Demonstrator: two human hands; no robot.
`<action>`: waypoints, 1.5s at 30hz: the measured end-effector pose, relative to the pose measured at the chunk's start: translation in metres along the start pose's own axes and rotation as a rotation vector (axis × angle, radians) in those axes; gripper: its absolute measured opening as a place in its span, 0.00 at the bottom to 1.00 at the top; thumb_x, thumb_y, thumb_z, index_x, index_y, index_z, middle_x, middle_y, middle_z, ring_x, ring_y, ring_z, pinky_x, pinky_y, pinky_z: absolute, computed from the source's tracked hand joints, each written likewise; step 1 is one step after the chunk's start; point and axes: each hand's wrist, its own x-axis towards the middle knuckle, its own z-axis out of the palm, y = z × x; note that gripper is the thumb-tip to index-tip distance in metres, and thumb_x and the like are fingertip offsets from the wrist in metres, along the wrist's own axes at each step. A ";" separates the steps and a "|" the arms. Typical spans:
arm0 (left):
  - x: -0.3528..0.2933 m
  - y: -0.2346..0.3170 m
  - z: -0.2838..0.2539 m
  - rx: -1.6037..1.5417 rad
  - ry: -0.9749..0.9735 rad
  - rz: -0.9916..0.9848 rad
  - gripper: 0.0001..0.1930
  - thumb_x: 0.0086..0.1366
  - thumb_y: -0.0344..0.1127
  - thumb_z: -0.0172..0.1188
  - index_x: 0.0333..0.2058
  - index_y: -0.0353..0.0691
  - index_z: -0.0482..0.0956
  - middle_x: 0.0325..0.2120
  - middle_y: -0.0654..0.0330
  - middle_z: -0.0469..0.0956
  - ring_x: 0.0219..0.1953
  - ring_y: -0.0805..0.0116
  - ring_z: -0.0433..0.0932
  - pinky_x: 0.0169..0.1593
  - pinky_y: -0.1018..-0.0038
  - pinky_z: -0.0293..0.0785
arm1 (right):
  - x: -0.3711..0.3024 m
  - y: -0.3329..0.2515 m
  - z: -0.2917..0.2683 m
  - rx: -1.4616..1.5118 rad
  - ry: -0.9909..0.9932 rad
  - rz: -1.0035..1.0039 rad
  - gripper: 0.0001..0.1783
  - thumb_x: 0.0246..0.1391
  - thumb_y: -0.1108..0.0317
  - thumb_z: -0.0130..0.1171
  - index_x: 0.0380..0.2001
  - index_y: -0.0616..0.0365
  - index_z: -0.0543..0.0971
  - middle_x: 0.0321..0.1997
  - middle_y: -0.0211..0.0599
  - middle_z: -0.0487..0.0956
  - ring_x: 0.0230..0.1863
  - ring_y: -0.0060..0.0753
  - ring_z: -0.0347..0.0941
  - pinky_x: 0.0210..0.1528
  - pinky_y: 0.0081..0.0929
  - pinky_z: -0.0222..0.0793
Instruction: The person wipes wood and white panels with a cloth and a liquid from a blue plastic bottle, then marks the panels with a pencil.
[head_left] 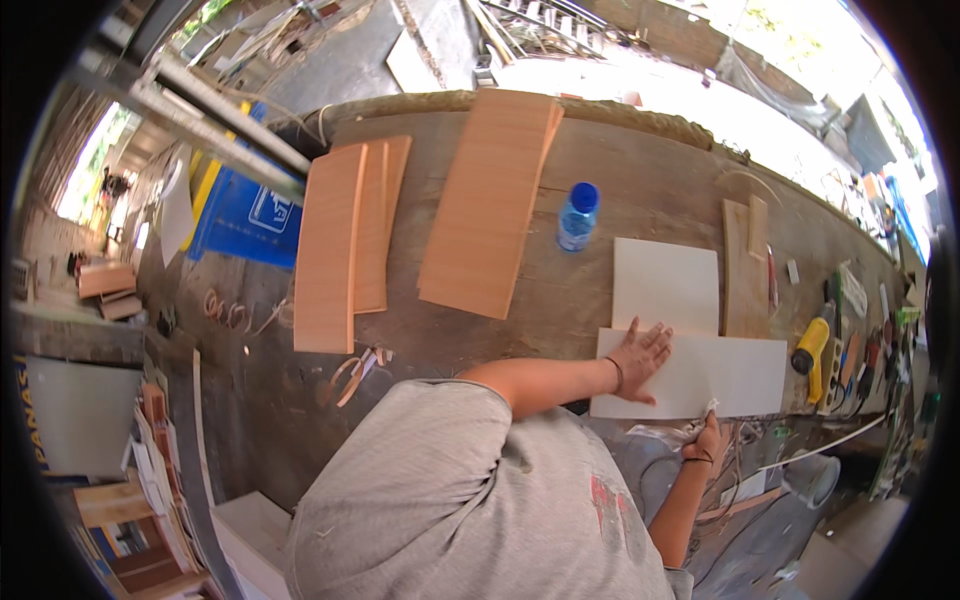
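Note:
My left hand point(642, 362) lies flat with spread fingers on a white rectangular board point(750, 375) at the bench's near edge. This board overlaps the near end of a second white board point(665, 280). Beside the near edge, my right hand point(708, 440) is closed on a crumpled whitish wad point(712, 406), whose material I cannot make out. Crumpled clear plastic point(660, 433) shows just left of that hand. A capped clear plastic bottle point(578, 218) with a blue lid stands beyond the boards.
Wood-tone panels point(490, 200) and more panels point(330, 250) lie on the workbench point(590, 300) to the left. Thin wood strips point(740, 265), a yellow-and-black tool point(815, 345) and other hand tools lie right. Curled edge strips point(362, 370) rest near my left side.

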 end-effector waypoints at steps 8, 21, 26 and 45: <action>-0.036 0.046 -0.091 -0.334 -0.471 -0.148 0.61 0.40 0.62 0.69 0.66 0.34 0.47 0.67 0.38 0.40 0.69 0.37 0.40 0.61 0.30 0.43 | -0.077 -0.045 0.099 -0.280 0.098 -0.387 0.20 0.62 0.61 0.49 0.49 0.67 0.71 0.47 0.42 0.76 0.44 0.35 0.75 0.43 0.28 0.73; -0.062 -0.055 -0.133 -0.452 0.164 0.011 0.13 0.63 0.36 0.53 0.39 0.30 0.74 0.24 0.45 0.77 0.32 0.60 0.80 0.36 0.64 0.74 | -0.139 -0.053 0.168 0.018 -0.027 -0.557 0.11 0.61 0.67 0.51 0.42 0.61 0.76 0.35 0.30 0.77 0.31 0.17 0.70 0.32 0.18 0.68; -0.124 -0.105 -0.145 -1.079 0.218 0.025 0.15 0.67 0.38 0.51 0.44 0.29 0.74 0.29 0.61 0.79 0.29 0.75 0.76 0.32 0.76 0.70 | -0.140 -0.033 0.166 0.230 -0.150 -0.359 0.12 0.61 0.66 0.50 0.43 0.60 0.76 0.36 0.32 0.76 0.36 0.23 0.71 0.36 0.22 0.70; -0.240 -0.281 -0.127 -1.314 0.976 -0.523 0.24 0.71 0.50 0.47 0.48 0.32 0.75 0.41 0.61 0.79 0.46 0.75 0.73 0.49 0.77 0.67 | -0.168 -0.043 0.306 0.040 -0.639 -0.123 0.15 0.61 0.67 0.48 0.47 0.63 0.73 0.37 0.31 0.75 0.39 0.23 0.70 0.41 0.22 0.68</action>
